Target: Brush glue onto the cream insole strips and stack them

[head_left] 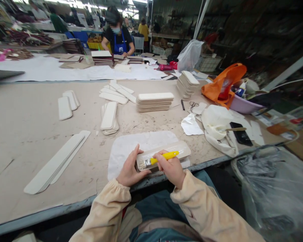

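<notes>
A pale round-cornered board lies near the table's front edge on a white sheet, its top partly glossy. It seems to top a low stack. My left hand grips its left end, thumb along the front edge and fingers at the back. In my right hand is a paintbrush with a yellow handle. Its bristles press on the board's left end, close to my left hand. Part of the board is hidden behind my right hand.
Stacks of similar pale boards stand farther back, with longer strips at left. Right are a cream cloth, a phone, scissors and an orange bag. A plastic-lined bin sits below. A co-worker works across the table.
</notes>
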### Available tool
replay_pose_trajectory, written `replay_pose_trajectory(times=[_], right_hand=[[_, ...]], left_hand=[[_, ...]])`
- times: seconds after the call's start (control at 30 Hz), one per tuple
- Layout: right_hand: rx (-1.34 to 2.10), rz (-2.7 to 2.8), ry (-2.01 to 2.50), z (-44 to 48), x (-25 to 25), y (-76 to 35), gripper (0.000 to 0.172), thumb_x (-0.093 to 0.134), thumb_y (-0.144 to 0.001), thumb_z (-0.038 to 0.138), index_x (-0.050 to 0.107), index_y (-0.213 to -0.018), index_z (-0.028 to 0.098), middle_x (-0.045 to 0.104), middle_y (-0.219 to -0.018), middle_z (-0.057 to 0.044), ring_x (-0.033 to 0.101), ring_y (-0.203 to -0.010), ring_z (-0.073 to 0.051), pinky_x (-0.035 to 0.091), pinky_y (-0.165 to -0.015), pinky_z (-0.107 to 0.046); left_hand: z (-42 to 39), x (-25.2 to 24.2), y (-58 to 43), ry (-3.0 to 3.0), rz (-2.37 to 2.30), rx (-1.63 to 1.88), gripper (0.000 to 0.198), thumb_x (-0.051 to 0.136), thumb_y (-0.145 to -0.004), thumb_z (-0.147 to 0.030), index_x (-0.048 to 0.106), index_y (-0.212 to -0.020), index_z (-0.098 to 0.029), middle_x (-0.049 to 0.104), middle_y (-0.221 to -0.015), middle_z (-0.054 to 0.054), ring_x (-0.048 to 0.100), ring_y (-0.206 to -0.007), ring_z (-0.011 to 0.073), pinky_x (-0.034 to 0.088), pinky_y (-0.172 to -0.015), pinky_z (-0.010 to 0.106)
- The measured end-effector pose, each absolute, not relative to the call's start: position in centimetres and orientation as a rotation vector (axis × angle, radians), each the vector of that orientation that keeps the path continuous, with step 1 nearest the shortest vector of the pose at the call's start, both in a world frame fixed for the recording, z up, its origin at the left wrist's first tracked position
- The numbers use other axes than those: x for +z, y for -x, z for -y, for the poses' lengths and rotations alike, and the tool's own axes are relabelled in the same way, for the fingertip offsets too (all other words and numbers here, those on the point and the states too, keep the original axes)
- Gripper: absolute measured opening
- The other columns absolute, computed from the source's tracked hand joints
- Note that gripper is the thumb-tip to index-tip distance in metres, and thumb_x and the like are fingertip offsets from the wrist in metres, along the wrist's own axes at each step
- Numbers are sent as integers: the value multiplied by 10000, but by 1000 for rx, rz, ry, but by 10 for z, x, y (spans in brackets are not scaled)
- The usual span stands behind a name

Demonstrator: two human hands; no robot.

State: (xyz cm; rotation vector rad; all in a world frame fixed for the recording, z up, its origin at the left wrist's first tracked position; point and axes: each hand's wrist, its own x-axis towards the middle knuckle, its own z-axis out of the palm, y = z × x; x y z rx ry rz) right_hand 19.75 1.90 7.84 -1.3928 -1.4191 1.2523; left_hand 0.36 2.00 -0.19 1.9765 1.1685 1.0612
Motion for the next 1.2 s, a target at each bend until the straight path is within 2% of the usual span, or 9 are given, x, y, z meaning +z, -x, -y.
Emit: replay_pose_trajectory(times=[0.17,0.33,0.47,0.7,0.9,1.0,1.07,1.13,1.2], right_hand=[[1075,1371,1512,-28,88,-226,331,523,-843,486,578,-721,184,439,-436,59,434,-434,-113,346,-474,-239],[1272,1273,1399,-29,90,-206,344,497,-854,521,572,-804,190,440,-455,72,397,-396,-101,304,-411,-226],[1230,1345,1440,-33,79,-190,310,499,-857,473,577,-739,197,471,-455,64,428,-407,-100,339,-436,-221],[983,1361,1615,-49,83,-245,302,481,-837,423,600,-682,192,491,-447,48,477,-453,-122,390,-511,-241],[704,1438,1769,-54,97,-309,326,476,-855,418,565,-627,202,501,-461,39,522,-504,-136,400,-589,-258],[448,1559,1781,-42,108,-326,330,453,-899,425,589,-700,199,540,-506,24,544,-521,-146,398,-580,-263],[252,1671,1723,-31,110,-328,311,442,-926,417,620,-801,194,611,-611,-6,587,-593,-159,415,-608,-267],[94,1830,1656,-19,107,-322,281,440,-941,376,635,-867,188,667,-740,-42,624,-688,-170,432,-660,-268],[-13,2025,1623,-8,100,-310,260,434,-948,316,644,-872,182,679,-772,-60,632,-714,-172,430,-675,-267]], left_hand=[[-20,1,-4,-2011,-1186,1046,1052,749,-704,-406,81,-1499,-237,506,-1255,110,516,-1163,272,414,-1015,461],[-19,1,-4,-1974,-1183,1052,1039,745,-707,-391,90,-1498,-235,505,-1254,111,535,-1143,266,441,-988,449],[-19,3,-5,-1981,-1195,1045,1013,728,-725,-379,86,-1496,-240,505,-1251,114,553,-1121,258,464,-960,442],[-20,6,-4,-2069,-1260,1011,994,714,-739,-389,88,-1496,-238,518,-1266,107,524,-1185,275,421,-1022,466],[-21,5,-4,-2109,-1291,1010,974,711,-739,-404,119,-1493,-234,538,-1240,103,544,-1161,275,445,-1001,458],[-22,5,-4,-2118,-1297,1015,962,710,-741,-405,131,-1491,-241,539,-1234,104,545,-1155,276,453,-993,462],[-22,5,-4,-2122,-1294,1017,955,709,-741,-402,138,-1490,-242,540,-1231,104,546,-1153,277,456,-990,463],[-22,4,-4,-2133,-1289,1021,955,710,-739,-401,143,-1490,-239,539,-1231,106,545,-1154,280,456,-989,464],[-22,4,-3,-2145,-1290,1022,954,710,-738,-403,148,-1489,-233,539,-1232,107,544,-1155,282,457,-989,462]])
